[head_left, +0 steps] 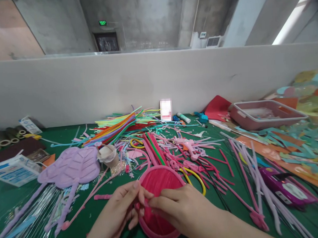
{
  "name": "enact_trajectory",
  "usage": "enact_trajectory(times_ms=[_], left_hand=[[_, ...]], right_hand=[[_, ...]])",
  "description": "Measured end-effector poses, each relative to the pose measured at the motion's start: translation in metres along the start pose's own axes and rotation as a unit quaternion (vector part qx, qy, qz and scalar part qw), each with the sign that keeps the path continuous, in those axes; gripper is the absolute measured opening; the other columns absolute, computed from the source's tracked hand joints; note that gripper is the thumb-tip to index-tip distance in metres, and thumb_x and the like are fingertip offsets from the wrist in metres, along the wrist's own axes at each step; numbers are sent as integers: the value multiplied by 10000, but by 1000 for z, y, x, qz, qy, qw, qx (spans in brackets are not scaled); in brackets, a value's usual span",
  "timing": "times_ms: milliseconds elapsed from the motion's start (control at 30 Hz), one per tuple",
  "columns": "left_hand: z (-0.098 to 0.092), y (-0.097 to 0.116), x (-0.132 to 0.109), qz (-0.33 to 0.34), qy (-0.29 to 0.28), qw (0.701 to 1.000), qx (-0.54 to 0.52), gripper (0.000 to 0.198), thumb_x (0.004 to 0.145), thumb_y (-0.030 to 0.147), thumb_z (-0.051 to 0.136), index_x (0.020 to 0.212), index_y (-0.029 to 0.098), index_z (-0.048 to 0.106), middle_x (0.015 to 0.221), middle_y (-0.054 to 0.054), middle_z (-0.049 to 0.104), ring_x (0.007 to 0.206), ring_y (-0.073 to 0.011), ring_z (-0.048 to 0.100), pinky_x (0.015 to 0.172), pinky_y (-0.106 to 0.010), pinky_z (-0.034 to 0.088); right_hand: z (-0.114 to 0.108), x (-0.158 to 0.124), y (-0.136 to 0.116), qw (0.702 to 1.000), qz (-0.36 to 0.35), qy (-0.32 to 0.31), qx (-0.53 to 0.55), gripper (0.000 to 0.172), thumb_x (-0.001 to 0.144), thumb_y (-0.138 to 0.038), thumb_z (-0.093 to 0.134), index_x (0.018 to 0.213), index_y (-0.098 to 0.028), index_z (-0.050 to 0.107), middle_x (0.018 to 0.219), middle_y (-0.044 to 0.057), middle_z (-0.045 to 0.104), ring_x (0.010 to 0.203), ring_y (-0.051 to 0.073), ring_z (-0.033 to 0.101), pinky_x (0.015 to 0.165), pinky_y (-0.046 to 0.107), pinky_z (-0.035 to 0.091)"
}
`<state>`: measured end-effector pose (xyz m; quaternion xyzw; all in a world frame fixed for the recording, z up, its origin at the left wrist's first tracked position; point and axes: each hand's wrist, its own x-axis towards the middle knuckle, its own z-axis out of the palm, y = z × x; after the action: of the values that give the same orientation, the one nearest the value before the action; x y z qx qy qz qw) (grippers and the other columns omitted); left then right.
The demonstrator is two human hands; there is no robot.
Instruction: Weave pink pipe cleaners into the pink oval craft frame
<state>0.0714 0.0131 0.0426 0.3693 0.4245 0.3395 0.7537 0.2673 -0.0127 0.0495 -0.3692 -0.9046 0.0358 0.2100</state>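
Observation:
A round disc (162,179), deep pink inside with a lighter pink fuzzy rim, is low in the middle of the head view. It looks made of chenille stems. My left hand (123,202) is closed at its left edge, thumb and fingertips pinched together there. Over the disc's face, my right hand (185,206) has its fingers pinched close to the left fingertips. Whatever lies between the right fingers is hidden. A pile of pink stems (152,147) lies just beyond the disc, and a yellow-handled tool (196,177) lies to its right.
A purple leaf-shaped piece (73,166) and a cup (108,155) are on the left. Multicoloured stems (114,128) lie at the back. On the right are a purple hot glue gun (285,187) with a cable, a pink bin (268,122) and paper scraps. A partition (93,87) closes the far side.

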Motion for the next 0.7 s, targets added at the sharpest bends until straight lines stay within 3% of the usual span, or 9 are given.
enact_trajectory(times_ms=[300,433,500,567,633,700], left_hand=[[0,4,0,-10,21,998,50,511,697,596,720,567,157,493,469,30,545,353,-44,438,331,-121,301],[-5,5,2,3,20,997,73,509,733,579,699,552,147,503,465,22,551,344,-29,408,348,-121,296],[-4,5,2,18,25,998,58,474,743,588,686,623,143,575,537,10,587,389,-50,454,366,-136,342],[-1,5,1,28,38,998,40,473,764,620,643,815,150,660,697,-22,653,460,-79,516,394,-163,404],[0,5,2,32,48,998,24,546,788,655,581,1019,167,664,891,-69,688,523,-99,553,414,-186,438],[-2,5,3,42,50,998,12,608,793,680,545,1105,167,639,1025,-113,683,568,-114,569,409,-191,434]], right_hand=[[-10,-3,6,997,-7,-74,-14,137,908,-108,523,939,-207,611,778,-31,668,544,117,524,469,294,225],[-12,-6,9,995,7,-94,-28,132,911,-115,536,942,-220,611,786,-35,669,567,120,559,473,300,218],[-10,-7,8,996,22,-81,-31,118,916,-138,546,958,-225,615,782,-33,673,575,123,586,468,297,218],[-6,-8,7,997,47,-51,-27,103,933,-176,540,970,-226,622,759,-30,676,569,128,608,468,288,238],[-3,-9,7,997,73,-13,-10,116,951,-199,518,976,-222,629,752,-24,685,570,130,628,479,270,285],[-1,-12,7,996,91,15,15,135,958,-197,503,987,-217,633,769,-16,698,591,129,648,501,247,337]])
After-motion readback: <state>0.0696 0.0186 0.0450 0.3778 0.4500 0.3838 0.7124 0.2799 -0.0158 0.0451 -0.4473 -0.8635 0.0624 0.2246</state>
